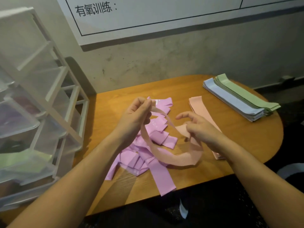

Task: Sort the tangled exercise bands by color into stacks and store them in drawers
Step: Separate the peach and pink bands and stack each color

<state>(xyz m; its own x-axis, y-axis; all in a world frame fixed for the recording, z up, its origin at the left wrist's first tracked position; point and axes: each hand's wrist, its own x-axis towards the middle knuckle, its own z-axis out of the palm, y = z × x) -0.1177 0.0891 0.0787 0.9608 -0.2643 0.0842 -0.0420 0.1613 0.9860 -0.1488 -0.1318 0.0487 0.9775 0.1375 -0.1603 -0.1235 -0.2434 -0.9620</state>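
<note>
The translucent plastic drawer unit with a white frame (32,99) on the left is blurred and cut off by the frame edge; smears of purple and green show through its drawer fronts, but what lies inside cannot be made out. The right forearm hides the near end of the flat peach-pink band stack (199,106), and only a corner of it shows below the wrist. The white wall board with black printed lines and characters (148,15) is cut off at the top.

The thin, flexible peach-pink band loop (172,156) hangs between both hands above the rounded wooden surface (246,142). The left hand (133,116) is raised, and its thumb and fingers (144,102) pinch one end of the loop, which twists into a narrow strip just below them. The right hand (200,127) grips the other end with curled fingers, while its index finger (182,115) sticks out free of the band. Between the hands the loop sags in a wide curve, its lowest part lying over the tangled heap of lilac rubber bands (148,155).

That heap is a crumple of flat, matte ribbons crossing at many angles, one bearing small white print that is too small to read fully. One strip reaches nearly to the front edge of the surface. Far right, well apart from the hands, sit a neat stack of pale blue bands (233,102) and a stack of sage green bands (246,94) leaning partly on it, both long, flat rectangles with layered edges.
</note>
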